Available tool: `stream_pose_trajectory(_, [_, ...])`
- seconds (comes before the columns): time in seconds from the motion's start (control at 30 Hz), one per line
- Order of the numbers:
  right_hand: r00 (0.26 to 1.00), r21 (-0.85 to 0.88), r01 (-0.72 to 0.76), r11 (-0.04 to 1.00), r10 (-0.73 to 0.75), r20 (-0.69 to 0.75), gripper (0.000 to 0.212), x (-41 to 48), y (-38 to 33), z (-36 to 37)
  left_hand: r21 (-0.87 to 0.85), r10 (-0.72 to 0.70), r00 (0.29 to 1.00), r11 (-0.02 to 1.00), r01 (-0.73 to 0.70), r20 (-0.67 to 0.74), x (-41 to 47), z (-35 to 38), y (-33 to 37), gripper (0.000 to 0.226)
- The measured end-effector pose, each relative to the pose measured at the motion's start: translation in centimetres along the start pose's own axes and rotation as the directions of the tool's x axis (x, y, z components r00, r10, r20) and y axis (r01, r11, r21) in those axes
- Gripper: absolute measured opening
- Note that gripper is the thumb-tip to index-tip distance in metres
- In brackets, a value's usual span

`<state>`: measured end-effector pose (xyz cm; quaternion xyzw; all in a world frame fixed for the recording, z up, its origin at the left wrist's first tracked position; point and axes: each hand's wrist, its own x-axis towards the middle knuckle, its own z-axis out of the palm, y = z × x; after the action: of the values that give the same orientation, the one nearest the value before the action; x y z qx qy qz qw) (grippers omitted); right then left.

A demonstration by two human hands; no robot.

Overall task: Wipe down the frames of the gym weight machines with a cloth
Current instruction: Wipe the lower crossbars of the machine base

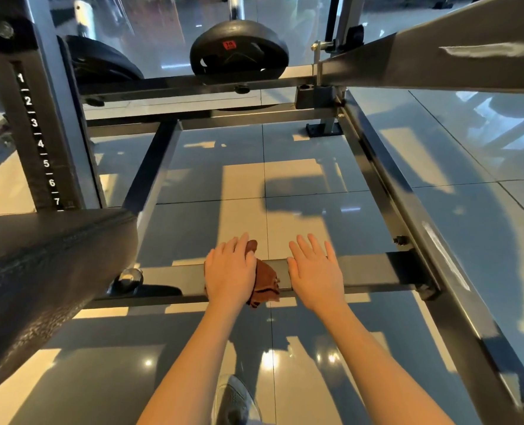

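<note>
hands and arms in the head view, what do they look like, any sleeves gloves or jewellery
The left hand and right hand are bare: no gloves, rings, watch or bands. The forearms are bare too, no sleeve reaching into view.

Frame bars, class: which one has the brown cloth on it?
The near crossbar, nearest the camera; the left hand presses the cloth on it. The far crossbar is bare.

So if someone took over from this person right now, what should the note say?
Left hand presses the cloth on the low crossbar.
Right hand lies flat on the same bar, beside the cloth, holding nothing.
Done: how much is already clean cannot be told.
Likely left: the bar's right stretch, side rail, numbered post.
</note>
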<state>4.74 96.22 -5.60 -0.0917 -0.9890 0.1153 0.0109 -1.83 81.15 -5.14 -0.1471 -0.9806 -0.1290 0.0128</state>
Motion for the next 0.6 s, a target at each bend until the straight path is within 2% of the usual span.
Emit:
stream_pose_trajectory(0.1, [0.999,-0.006,-0.036,0.999,0.036,-0.008,0.072,-0.2,0.1,0.3,-0.032,0.131,0.99,0.991,-0.133,-0.059,-4.0,0.4,0.0,0.053])
stream_pose_trajectory(0.17, [0.996,-0.021,-0.063,0.998,0.061,-0.067,0.06,0.0,0.2,0.6,-0.022,0.201,0.978,0.979,-0.202,-0.059,-4.5,0.3,-0.7,0.05])
stream_pose_trajectory(0.2, [0.993,-0.018,-0.071,0.997,0.069,-0.096,0.056,0.1,0.3,0.7,-0.004,0.21,0.976,0.978,-0.21,-0.052,-3.5,0.2,-1.3,0.051])
stream_pose_trajectory(0.3, [0.992,-0.038,-0.062,0.997,0.057,-0.111,0.051,0.2,0.1,0.6,-0.024,0.115,0.993,0.993,-0.115,0.008,0.0,-0.1,-2.7,0.051])
stream_pose_trajectory(0.4, [0.994,-0.07,-0.065,0.995,0.059,-0.088,0.05,0.0,0.1,0.8,-0.054,0.047,0.998,0.997,-0.049,-0.034,-1.0,0.3,-2.7,0.047])
stream_pose_trajectory(0.5, [0.995,-0.068,-0.057,0.996,0.051,-0.086,0.052,0.0,0.3,1.0,-0.084,0.123,0.992,0.989,-0.125,-0.029,-4.6,0.1,-2.6,0.054])
stream_pose_trajectory(0.6, [0.994,-0.076,-0.063,0.995,0.056,-0.097,0.052,0.4,0.4,1.0,-0.052,0.149,0.989,0.988,-0.148,0.023,-3.2,-0.7,-3.7,0.052])
